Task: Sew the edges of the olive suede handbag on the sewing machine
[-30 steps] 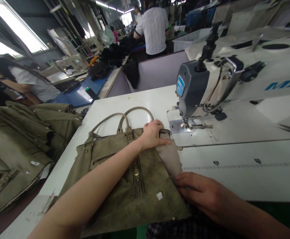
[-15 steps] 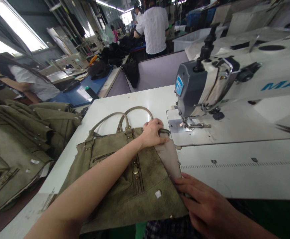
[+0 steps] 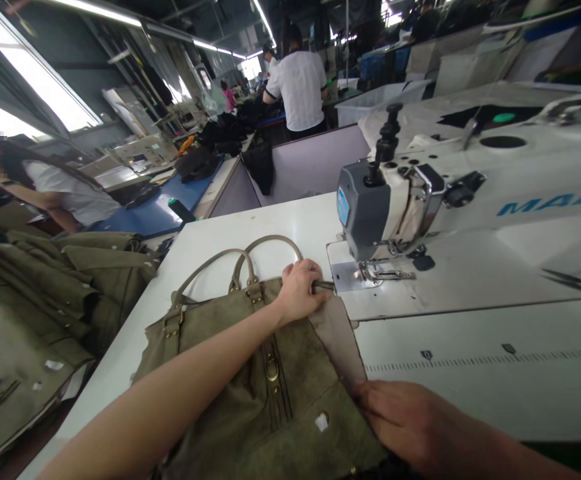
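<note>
An olive-green handbag [image 3: 230,373] with two looped handles lies flat on the white sewing table [image 3: 470,373]. My left hand [image 3: 298,291] is closed on the bag's top right corner, close to the needle plate of the sewing machine [image 3: 385,207]. My right hand [image 3: 410,420] presses down on the bag's lower right edge, where a paler flap [image 3: 338,337] is folded out. Its fingers lie fairly flat, though their tips are hard to see.
A pile of similar olive bags [image 3: 30,313] lies at the left. A seated person [image 3: 50,190] works behind that pile. Another person in a white shirt [image 3: 300,83] stands at a far bench. Pink-handled scissors [image 3: 580,283] rest at the right edge.
The view has tilted up slightly. My hands and the bag's right edge have shifted a little toward the machine's needle plate; my right hand has slid lower in the frame.
</note>
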